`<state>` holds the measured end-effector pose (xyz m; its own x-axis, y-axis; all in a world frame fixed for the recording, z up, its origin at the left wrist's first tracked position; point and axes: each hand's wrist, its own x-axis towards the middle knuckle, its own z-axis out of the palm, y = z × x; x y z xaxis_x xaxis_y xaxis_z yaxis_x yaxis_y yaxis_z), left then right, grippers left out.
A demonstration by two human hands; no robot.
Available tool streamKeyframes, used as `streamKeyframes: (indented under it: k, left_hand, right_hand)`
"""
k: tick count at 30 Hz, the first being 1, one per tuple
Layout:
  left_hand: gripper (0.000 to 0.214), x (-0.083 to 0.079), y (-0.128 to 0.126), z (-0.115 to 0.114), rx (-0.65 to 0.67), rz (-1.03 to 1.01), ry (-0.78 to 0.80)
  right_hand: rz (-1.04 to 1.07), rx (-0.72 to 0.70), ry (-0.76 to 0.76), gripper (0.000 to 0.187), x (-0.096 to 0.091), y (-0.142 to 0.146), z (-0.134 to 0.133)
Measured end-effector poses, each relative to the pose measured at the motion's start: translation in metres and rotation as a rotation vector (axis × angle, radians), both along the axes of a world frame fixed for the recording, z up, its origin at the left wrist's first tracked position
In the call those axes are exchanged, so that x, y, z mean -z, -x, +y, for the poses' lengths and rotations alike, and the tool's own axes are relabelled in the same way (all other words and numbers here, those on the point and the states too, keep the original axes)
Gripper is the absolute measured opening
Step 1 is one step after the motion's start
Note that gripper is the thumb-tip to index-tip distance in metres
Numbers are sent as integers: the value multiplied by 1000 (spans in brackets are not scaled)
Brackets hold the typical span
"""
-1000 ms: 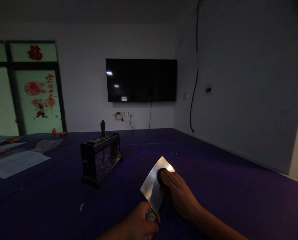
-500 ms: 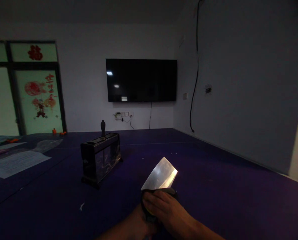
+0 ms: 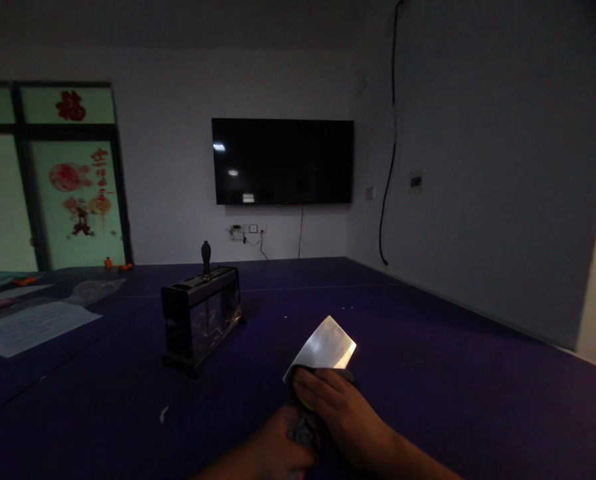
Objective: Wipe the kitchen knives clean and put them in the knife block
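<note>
A cleaver (image 3: 323,343) with a broad shiny blade lies tilted low in the middle of the view, its square tip pointing up and right. My left hand (image 3: 283,443) is closed at its handle end; the handle itself is mostly hidden. My right hand (image 3: 345,410) presses a dark cloth (image 3: 347,375) with a bit of yellow showing against the lower blade. Fingers lie bunched over this cloth. Left of the cleaver stands a black knife block (image 3: 203,313) with clear sides, and one dark knife handle (image 3: 206,257) rises out of its top.
Purple covering (image 3: 428,400) spreads over the table. Printed paper (image 3: 35,327), clear plastic (image 3: 95,290) and small orange items (image 3: 109,263) lie at the left. A white scrap (image 3: 163,413) rests near the front. Beyond are a wall-mounted television (image 3: 283,160) and a hanging black cable (image 3: 391,160).
My right hand and the cloth have slid a little up the blade, away from my left hand. The cleaver has barely moved; the knife block stays in place.
</note>
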<state>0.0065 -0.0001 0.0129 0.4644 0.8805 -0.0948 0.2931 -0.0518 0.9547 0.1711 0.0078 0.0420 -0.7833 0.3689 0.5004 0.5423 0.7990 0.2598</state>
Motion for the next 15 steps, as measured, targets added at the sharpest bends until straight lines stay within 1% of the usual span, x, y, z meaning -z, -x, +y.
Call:
streamKeyframes:
  k: [4,9,15]
  left_hand:
    - [23,-5,-1,1,-19,10,93]
    - [21,-6,-2,4,35,-72,117]
    - [21,-5,1,3,29,-79,100]
  right_hand:
    - [49,50,19,47,4,-7,8]
    - [112,92,51,49,8,-9,14]
    - [129,99,45,48,6,-3,10]
